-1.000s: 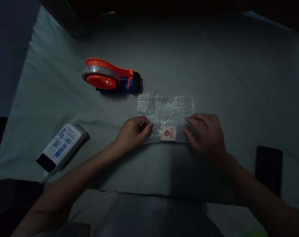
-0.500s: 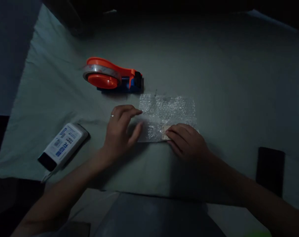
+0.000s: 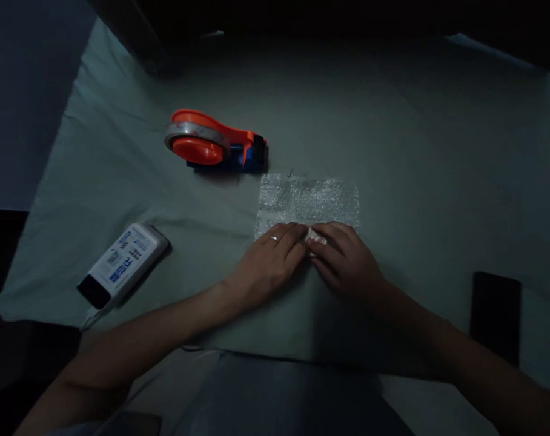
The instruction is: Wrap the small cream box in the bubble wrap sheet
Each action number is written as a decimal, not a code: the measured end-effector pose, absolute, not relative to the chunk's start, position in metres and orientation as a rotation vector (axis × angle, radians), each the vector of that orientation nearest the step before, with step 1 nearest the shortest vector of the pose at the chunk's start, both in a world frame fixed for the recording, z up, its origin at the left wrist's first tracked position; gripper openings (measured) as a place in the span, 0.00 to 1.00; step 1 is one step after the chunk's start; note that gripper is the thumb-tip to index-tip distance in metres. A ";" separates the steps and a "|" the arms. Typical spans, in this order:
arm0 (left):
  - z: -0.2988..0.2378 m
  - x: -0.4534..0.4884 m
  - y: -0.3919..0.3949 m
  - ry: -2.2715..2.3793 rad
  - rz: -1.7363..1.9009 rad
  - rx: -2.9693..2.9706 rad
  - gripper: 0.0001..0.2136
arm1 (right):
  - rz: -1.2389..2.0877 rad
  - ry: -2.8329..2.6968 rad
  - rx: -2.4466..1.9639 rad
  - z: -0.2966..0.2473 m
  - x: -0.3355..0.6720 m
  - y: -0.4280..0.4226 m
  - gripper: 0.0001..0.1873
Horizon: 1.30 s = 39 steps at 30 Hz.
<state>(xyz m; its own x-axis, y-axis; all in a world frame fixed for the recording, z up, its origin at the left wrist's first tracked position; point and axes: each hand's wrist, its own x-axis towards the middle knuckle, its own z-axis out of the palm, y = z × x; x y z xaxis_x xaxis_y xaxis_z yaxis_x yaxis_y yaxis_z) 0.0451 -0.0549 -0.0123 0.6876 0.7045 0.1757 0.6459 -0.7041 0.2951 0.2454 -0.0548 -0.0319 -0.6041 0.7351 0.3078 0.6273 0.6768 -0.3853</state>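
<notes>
A sheet of clear bubble wrap (image 3: 311,200) lies flat on the green cloth, its near edge under my hands. At that edge a small pale piece with reddish marks (image 3: 317,237) shows between my fingers; its kind is hard to make out in the dim light. My right hand (image 3: 345,257) is closed on this piece from the right, fingers bent over it. My left hand (image 3: 272,260), with a ring on one finger, presses down with fingers together on the near left edge of the bubble wrap. Both hands' fingertips nearly meet, and part of the wrap is hidden beneath them.
An orange and blue tape dispenser (image 3: 218,142) with a clear roll stands behind the wrap to the left. A white labelled device with a cable (image 3: 125,264) lies at the left, a black phone-like slab (image 3: 495,316) at the right. Green cloth (image 3: 420,157) covers the surface.
My left hand has moved right and come down onto the near edge of the bubble wrap, its fingers closing together. My right hand stays on the small pale piece, which now looks partly covered.
</notes>
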 end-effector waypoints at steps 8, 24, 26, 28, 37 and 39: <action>-0.015 0.038 -0.052 1.084 0.471 2.483 0.10 | 0.452 -2.541 -1.067 -0.025 0.245 -0.049 0.12; 0.000 0.006 -0.015 1.885 -0.155 1.975 0.19 | 0.346 -2.593 -1.079 -0.022 0.245 -0.050 0.12; -0.004 0.014 -0.007 1.921 -0.171 2.018 0.19 | 0.332 -2.592 -1.075 -0.021 0.245 -0.050 0.12; -0.008 0.021 -0.002 1.960 -0.237 2.030 0.19 | 0.323 -2.590 -1.079 -0.021 0.244 -0.050 0.11; -0.009 0.014 -0.009 1.750 -0.212 1.981 0.12 | 0.292 -2.567 -1.045 -0.023 0.244 -0.049 0.10; -0.008 0.011 -0.011 1.698 -0.092 1.919 0.11 | 0.286 -2.570 -1.049 -0.022 0.243 -0.049 0.11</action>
<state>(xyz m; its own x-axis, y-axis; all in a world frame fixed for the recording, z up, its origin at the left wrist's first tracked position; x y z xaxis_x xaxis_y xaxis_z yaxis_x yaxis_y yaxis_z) 0.0106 -0.0108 -0.0085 0.1913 0.8915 -0.4107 0.9305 -0.0316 0.3649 0.2434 -0.0490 -0.0222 -0.6649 0.7065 0.2424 0.6359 0.7057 -0.3125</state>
